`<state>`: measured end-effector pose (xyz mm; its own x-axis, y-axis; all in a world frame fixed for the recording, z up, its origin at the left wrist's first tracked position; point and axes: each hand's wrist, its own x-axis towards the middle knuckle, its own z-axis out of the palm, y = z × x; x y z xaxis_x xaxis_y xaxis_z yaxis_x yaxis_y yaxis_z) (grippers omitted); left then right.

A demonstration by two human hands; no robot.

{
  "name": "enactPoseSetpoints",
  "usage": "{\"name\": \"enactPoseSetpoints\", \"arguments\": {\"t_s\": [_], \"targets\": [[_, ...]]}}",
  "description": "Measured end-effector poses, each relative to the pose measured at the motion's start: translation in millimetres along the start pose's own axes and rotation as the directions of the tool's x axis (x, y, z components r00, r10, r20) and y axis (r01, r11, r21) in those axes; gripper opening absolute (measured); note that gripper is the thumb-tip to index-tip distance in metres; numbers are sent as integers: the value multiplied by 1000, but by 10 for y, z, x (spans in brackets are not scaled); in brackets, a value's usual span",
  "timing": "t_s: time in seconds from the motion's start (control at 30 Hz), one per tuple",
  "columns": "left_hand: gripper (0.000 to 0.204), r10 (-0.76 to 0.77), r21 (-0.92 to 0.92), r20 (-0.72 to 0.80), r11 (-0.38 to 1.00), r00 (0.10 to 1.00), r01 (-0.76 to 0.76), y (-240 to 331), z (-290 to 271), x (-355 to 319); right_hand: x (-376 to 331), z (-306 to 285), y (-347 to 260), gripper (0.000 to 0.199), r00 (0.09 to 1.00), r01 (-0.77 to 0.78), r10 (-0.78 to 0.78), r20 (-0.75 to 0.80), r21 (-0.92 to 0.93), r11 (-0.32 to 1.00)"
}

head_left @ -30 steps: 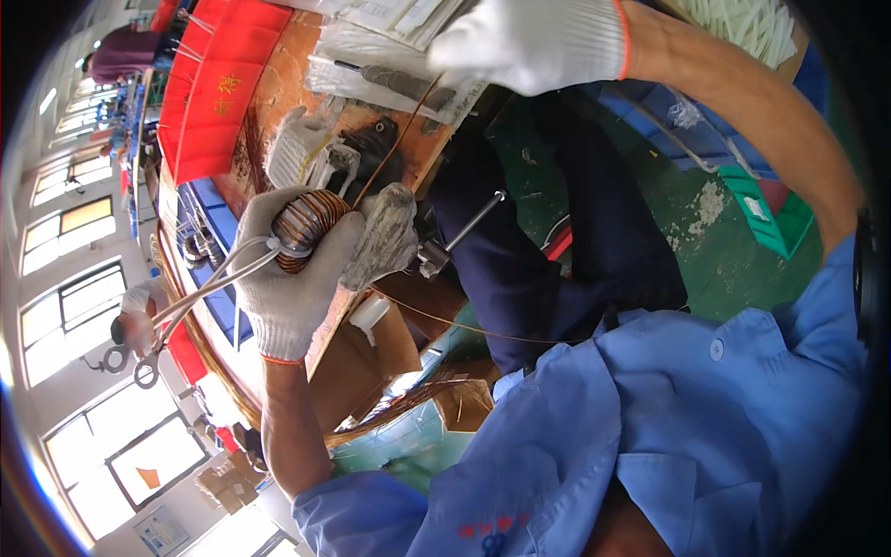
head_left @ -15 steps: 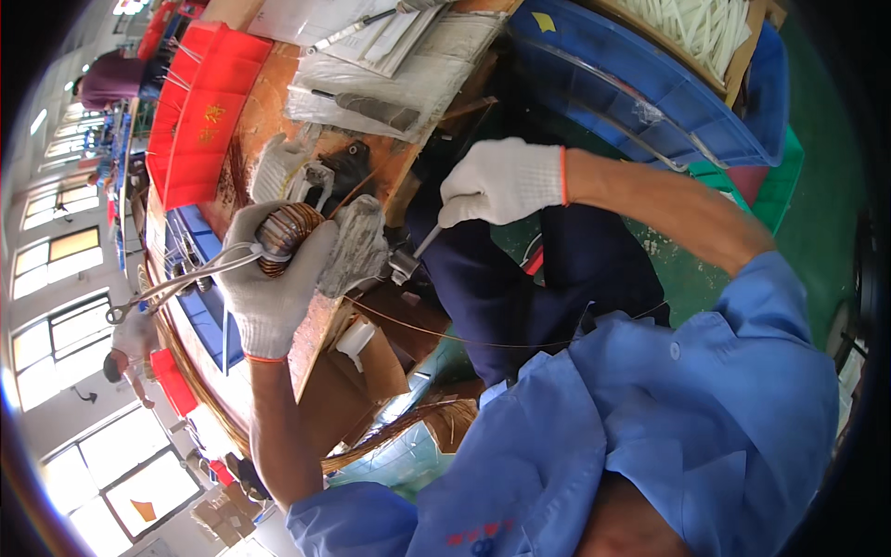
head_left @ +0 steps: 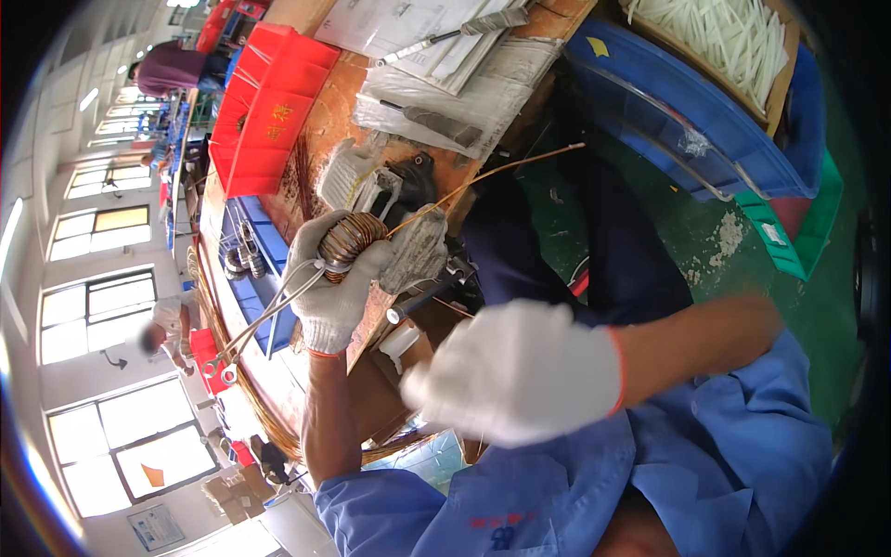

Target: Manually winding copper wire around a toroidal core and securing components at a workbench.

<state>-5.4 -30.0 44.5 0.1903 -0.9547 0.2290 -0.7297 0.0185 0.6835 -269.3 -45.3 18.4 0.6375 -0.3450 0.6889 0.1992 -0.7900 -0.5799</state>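
Coil (head_left: 351, 241): where is it, and what has it?

"Left of centre in the frame. My left hand (head_left: 336, 299) has it, fingers and thumb closed round its sides."

"And your other hand?"

"My right hand (head_left: 515, 376) is lower, near the middle of the frame, well apart from the coil. It's blurred, so I can't tell whether its fingers are spread or pinching something."

"How much is done?"

"The side facing up is covered in copper turns lying close together, and two white leads (head_left: 280, 306) come off toward the lower left, ending in ring lugs (head_left: 229, 374). The underside sits in my palm, so I can't vouch for it."

"What's left?"

"A length of wire (head_left: 516, 164) runs loose from the coil toward the upper right, past the edge of the bench (head_left: 339, 88), its tip free. I'd judge that end not yet worked, so the coil looks well along but unfinished."
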Motion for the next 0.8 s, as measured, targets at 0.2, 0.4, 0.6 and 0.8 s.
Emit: {"name": "enactPoseSetpoints", "arguments": {"t_s": [0.2,0.4,0.6,0.8], "targets": [[52,-20,-55,-39,998,999,18,-1,6,-19,12,181,322,43,957,-266,269,-105,39,963],[54,16,-7,6,1000,1000,-16,26,-41,17,140,660,554,34,980,-46,-17,-197,-314,948],[45,-29,-49,38,998,999,31,70,6,72,-246,555,816,45,983,-80,17,-182,-347,934],[39,-3,-84,60,996,998,8,54,22,52,-563,765,851,63,744,-512,485,-460,75,856]]}}
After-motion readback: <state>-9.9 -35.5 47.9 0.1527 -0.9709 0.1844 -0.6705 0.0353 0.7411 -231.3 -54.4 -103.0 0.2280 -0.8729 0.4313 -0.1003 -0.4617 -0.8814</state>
